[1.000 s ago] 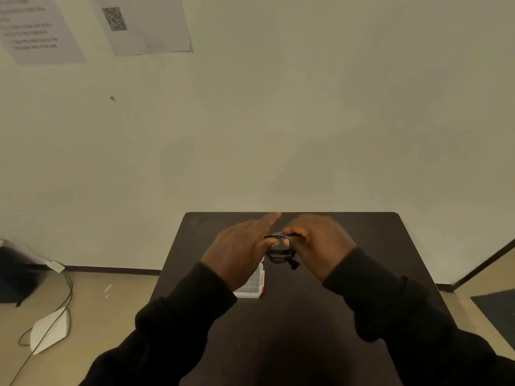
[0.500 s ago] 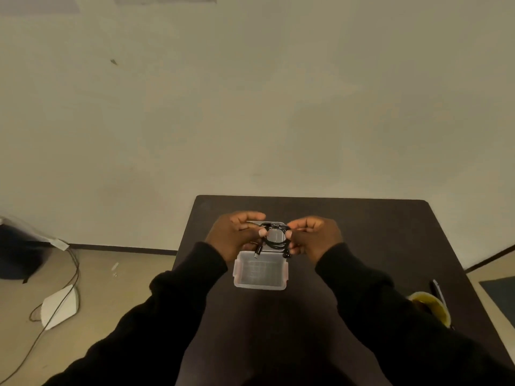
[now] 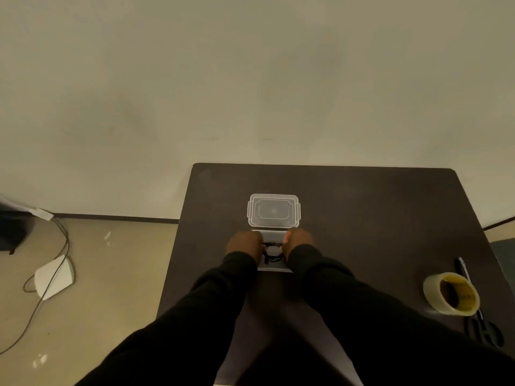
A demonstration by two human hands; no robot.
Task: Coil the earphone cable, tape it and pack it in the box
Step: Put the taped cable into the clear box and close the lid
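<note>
A coiled black earphone cable hangs between my two hands, low over the clear plastic box on the dark table. My left hand pinches the coil's left side and my right hand pinches its right side. Whether the coil touches the box floor I cannot tell. The box's clear lid lies flat just behind the box. My hands cover most of the box's walls.
A roll of clear tape lies near the table's right edge, with black scissors and a pen beside it. On the floor at the left lie a white object and a dark cable.
My view has tilted down and shifted. Both hands, still holding the coil, have dropped from above the table into the box. The lid now shows behind them.
</note>
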